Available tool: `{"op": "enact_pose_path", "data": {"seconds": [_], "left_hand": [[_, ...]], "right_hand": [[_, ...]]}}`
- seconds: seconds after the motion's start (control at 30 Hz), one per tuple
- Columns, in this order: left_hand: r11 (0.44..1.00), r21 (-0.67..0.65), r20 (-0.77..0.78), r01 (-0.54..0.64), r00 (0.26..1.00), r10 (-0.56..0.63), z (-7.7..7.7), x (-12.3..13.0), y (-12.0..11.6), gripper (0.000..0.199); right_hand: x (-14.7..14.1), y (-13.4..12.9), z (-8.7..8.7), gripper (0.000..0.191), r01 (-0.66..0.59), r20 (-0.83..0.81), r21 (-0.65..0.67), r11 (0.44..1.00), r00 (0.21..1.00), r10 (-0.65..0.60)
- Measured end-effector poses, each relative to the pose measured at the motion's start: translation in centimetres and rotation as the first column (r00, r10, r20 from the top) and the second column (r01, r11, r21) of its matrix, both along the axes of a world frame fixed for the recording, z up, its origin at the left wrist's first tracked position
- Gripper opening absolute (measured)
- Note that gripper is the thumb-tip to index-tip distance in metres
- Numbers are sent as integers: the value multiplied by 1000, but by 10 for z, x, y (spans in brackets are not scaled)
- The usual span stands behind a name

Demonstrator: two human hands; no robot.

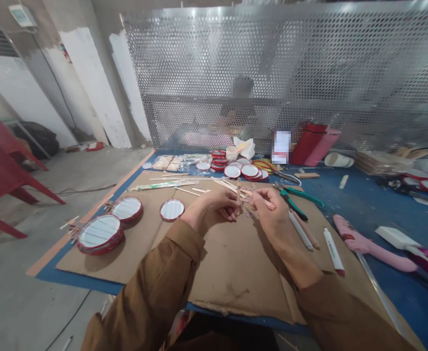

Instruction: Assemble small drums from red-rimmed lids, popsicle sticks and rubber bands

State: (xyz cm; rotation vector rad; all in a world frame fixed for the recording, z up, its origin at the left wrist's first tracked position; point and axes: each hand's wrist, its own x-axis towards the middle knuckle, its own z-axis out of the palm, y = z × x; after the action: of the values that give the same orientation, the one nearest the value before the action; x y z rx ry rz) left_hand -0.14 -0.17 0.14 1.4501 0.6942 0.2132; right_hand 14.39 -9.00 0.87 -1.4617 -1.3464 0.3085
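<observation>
My left hand (225,204) is closed in a pinch on a flat wooden craft stick (239,187), which stands nearly upright. Close beside it, my right hand (269,204) is pinched too, its fingertips near the stick; what lies between them is too small to make out. Both hands are over a brown cardboard sheet (232,273). Loose wooden sticks (228,186) lie just beyond my fingers. Left of my hands, a round red-rimmed disc (172,209) lies flat. Farther left are red-rimmed round stacks (100,234) with small stick pieces at their far side.
Right of my hands lie green-handled pliers (294,200), a white marker (333,251) and a pink glue gun (371,243). Behind are more red-rimmed discs (249,170), scissors (283,173) and a red bottle (307,144). A perforated metal panel (206,63) closes off the table's back.
</observation>
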Motion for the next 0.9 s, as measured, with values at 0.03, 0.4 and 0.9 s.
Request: {"op": "enact_pose_path", "data": {"seconds": [0.03, 0.4, 0.9], "left_hand": [[1000, -1, -8, 1, 1000, -1, 0, 0, 0, 14], [1000, 19, -13, -21, 1000, 21, -1, 2, -1, 12], [1000, 16, -43, 1, 999, 0, 2, 2, -1, 13]], "right_hand": [[0, 0, 1, 31, -11, -10, 2, 1000, 1000, 11], [-6, -3, 5, 29, -34, 39, -43, 998, 999, 36], [-3, -4, 1, 31, 11, 99, -51, 999, 995, -6]]}}
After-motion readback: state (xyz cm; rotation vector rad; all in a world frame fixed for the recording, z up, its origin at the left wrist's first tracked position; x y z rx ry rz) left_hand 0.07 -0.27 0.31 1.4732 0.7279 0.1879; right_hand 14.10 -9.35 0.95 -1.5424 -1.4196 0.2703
